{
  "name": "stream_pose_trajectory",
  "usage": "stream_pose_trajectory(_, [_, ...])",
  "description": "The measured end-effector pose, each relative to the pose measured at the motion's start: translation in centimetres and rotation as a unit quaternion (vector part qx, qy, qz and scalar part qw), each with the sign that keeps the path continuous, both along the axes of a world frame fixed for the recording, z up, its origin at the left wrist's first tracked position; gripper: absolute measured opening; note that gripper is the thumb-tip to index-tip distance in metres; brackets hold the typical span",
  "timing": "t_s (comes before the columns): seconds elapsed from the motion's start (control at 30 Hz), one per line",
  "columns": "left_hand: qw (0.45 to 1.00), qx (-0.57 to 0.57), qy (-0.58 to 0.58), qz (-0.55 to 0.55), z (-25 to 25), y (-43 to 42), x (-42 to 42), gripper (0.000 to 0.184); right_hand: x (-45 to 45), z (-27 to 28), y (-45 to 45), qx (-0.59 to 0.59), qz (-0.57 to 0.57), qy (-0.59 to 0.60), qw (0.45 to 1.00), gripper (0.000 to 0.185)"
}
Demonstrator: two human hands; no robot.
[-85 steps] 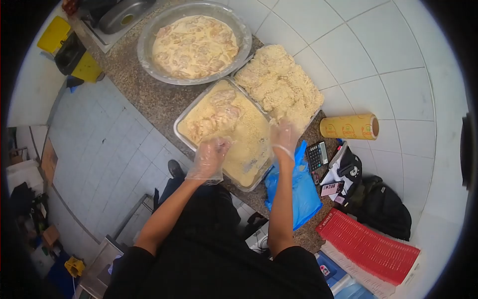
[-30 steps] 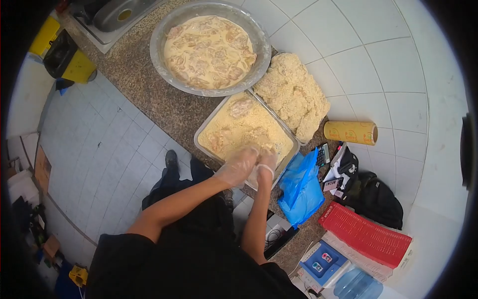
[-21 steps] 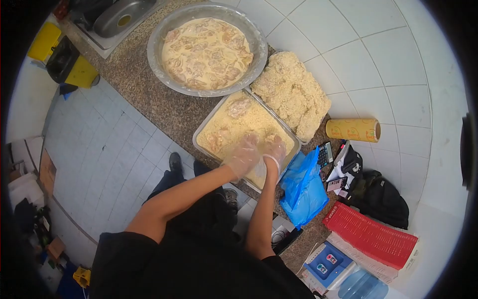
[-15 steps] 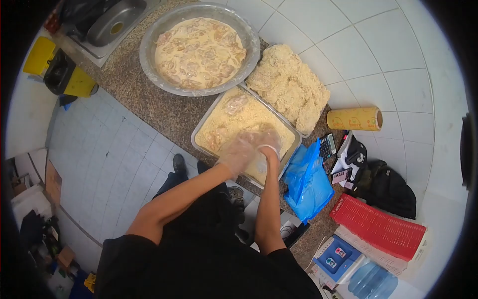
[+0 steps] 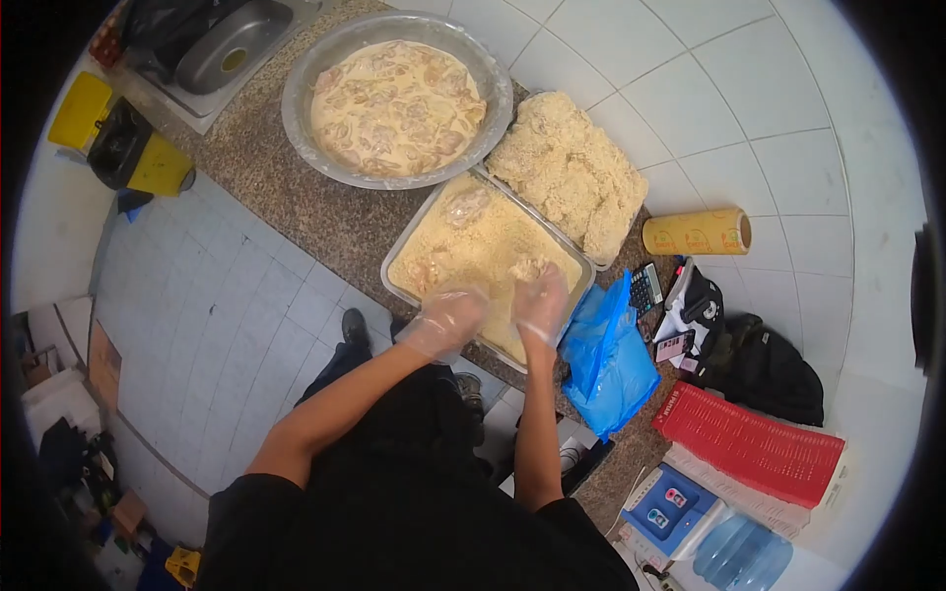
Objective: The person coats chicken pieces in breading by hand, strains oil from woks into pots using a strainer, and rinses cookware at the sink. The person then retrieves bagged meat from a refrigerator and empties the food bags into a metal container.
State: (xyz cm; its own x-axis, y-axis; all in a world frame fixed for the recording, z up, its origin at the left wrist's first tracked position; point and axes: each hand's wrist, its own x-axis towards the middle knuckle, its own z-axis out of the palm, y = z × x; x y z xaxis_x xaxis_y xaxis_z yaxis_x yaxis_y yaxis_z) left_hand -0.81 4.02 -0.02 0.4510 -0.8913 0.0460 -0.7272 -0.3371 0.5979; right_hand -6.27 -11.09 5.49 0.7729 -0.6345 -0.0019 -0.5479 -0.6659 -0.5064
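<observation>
Both my hands wear clear plastic gloves over a metal tray [image 5: 396, 290] of pale breadcrumbs [image 5: 493, 231]. My right hand [image 5: 541, 303] closes round a crumb-coated chicken piece [image 5: 529, 267] at the tray's right side. At the near left edge, my left hand [image 5: 448, 320] has its fingers curled low over the crumbs; whatever is in them is hidden. Two more chicken pieces lie in the crumbs: one [image 5: 467, 207] near the far corner, another [image 5: 430, 270] by the left side, partly coated.
Beyond the tray stands a big metal bowl [image 5: 296, 128] of chicken in creamy batter [image 5: 399, 108]. A second tray [image 5: 567, 172] is heaped with breaded pieces. To the right are a blue plastic bag [image 5: 611, 364], a film roll [image 5: 697, 232], a calculator [image 5: 645, 290] and a phone [image 5: 675, 346].
My hands have drawn apart: the left moved back toward the tray's near left edge, while the right stayed on the right side, where a coated chicken piece now shows at its fingers.
</observation>
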Motion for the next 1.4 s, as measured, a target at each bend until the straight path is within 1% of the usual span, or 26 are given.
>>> stream_pose_trajectory(0.07, [0.99,0.11,0.044,0.072,-0.2,-0.2,-0.8,0.011,-1.7,-0.5,1.1,-0.081,0.081,-0.124,0.986,0.025])
stream_pose_trajectory(0.2, [0.985,0.145,0.077,0.055,-0.2,-1.3,-2.8,0.011,-4.2,-3.0,3.1,-0.121,0.029,-0.135,0.983,0.032])
stream_pose_trajectory(0.23, [0.992,0.082,0.086,0.042,0.4,-1.5,-3.0,0.013,-3.8,-3.4,3.3,-0.032,-0.049,0.055,0.997,0.037])
stream_pose_trajectory(0.27, [0.995,0.02,0.095,0.025,0.9,-1.6,-3.1,0.016,-3.6,-3.7,3.3,0.059,-0.128,0.242,0.96,0.042])
stream_pose_trajectory(0.3, [0.995,0.021,0.096,0.019,0.6,-2.0,-3.3,0.016,-3.6,-3.6,3.2,0.061,-0.133,0.243,0.959,0.042])
stream_pose_trajectory(0.37, [0.981,0.041,0.187,0.025,0.1,-3.4,-3.3,0.018,-3.5,-3.3,2.2,0.127,-0.138,0.131,0.974,0.04])
stream_pose_trajectory(0.4, [0.981,0.041,0.187,0.019,0.7,-3.7,-3.1,0.018,-3.4,-3.1,1.4,0.157,-0.139,0.074,0.975,0.039])
stream_pose_trajectory(0.47, [0.971,-0.096,0.195,0.095,2.7,-4.1,-1.9,0.022,-2.5,-2.8,-0.5,0.216,-0.143,-0.052,0.964,0.036])
stream_pose_trajectory(0.5, [0.972,-0.092,0.196,0.089,2.1,-4.6,-1.3,0.022,-2.6,-4.2,-1.5,0.218,-0.15,-0.053,0.963,0.036])
stream_pose_trajectory(0.53, [0.993,-0.099,0.052,0.029,0.9,-5.4,-0.5,0.026,-2.9,-6.8,-2.9,0.119,-0.11,-0.072,0.984,0.036])
stream_pose_trajectory(0.57, [0.989,-0.105,-0.094,-0.031,-0.3,-6.1,-0.1,0.029,-2.9,-8.1,-4.2,0.017,-0.068,-0.091,0.993,0.036])
stream_pose_trajectory(0.6, [0.989,-0.105,-0.096,-0.034,-1.7,-6.3,-0.5,0.029,-2.5,-7.7,-5.2,0.018,-0.07,-0.093,0.993,0.036])
stream_pose_trajectory(0.67, [0.983,-0.014,-0.184,-0.014,-3.9,-6.3,-1.5,0.036,-1.5,-6.2,-6.6,0.083,-0.046,0.017,0.995,0.043])
stream_pose_trajectory(0.7, [0.982,-0.013,-0.187,-0.015,-1.9,-6.5,-1.1,0.036,-0.8,-6.0,-6.9,0.084,-0.046,0.013,0.995,0.043])
stream_pose_trajectory(0.77, [0.975,0.206,-0.028,-0.08,3.9,-6.9,-0.4,0.045,0.0,-5.9,-7.3,0.017,0.014,0.049,0.999,0.038])
stream_pose_trajectory(0.8, [0.974,0.209,-0.028,-0.084,2.7,-6.6,-0.6,0.045,-0.5,-8.9,-7.8,0.02,0.01,0.049,0.999,0.038])
stream_pose_trajectory(0.83, [0.981,0.174,-0.038,-0.077,0.6,-6.2,-1.0,0.046,-2.0,-14.3,-8.9,-0.008,0.072,0.082,0.994,0.036])
stream_pose_trajectory(0.87, [0.987,0.135,-0.051,-0.066,-1.0,-5.9,-1.1,0.047,-2.5,-17.1,-9.8,-0.04,0.136,0.111,0.984,0.034])
stream_pose_trajectory(0.9, [0.987,0.134,-0.053,-0.069,-1.8,-5.6,-1.4,0.047,-2.2,-17.1,-10.2,-0.041,0.133,0.11,0.984,0.034])
stream_pose_trajectory(0.97, [0.997,-0.002,-0.082,0.0,-2.6,-4.8,-1.4,0.043,-0.9,-16.0,-10.5,0.002,0.157,0.149,0.976,0.031])
stream_pose_trajectory(1.07, [0.994,-0.011,-0.093,-0.061,-3.3,-3.9,-0.4,0.035,0.5,-7.9,-7.8,-0.009,0.129,0.105,0.986,0.026])
stream_pose_trajectory(1.1, [0.994,-0.012,-0.093,-0.062,-2.4,-3.4,0.0,0.035,0.2,-7.2,-7.3,-0.009,0.128,0.105,0.986,0.026])
stream_pose_trajectory(1.17, [0.99,0.021,0.139,-0.019,1.1,-2.5,1.2,0.041,-0.3,-6.4,-6.9,0.005,0.117,0.025,0.993,0.019])
stream_pose_trajectory(1.3, [0.993,0.05,0.104,-0.003,2.3,-3.0,2.4,0.034,-0.7,-4.4,-6.7,0.027,0.153,0.11,0.982,0.016])
stream_pose_trajectory(1.37, [0.994,-0.108,-0.006,0.026,1.8,-4.5,2.6,0.042,-1.2,-1.7,-6.5,0.038,0.168,0.048,0.984,0.021])
stream_pose_trajectory(1.4, [0.994,-0.108,-0.006,0.029,1.3,-5.1,2.7,0.042,-1.0,-0.8,-7.0,0.037,0.171,0.049,0.983,0.021])
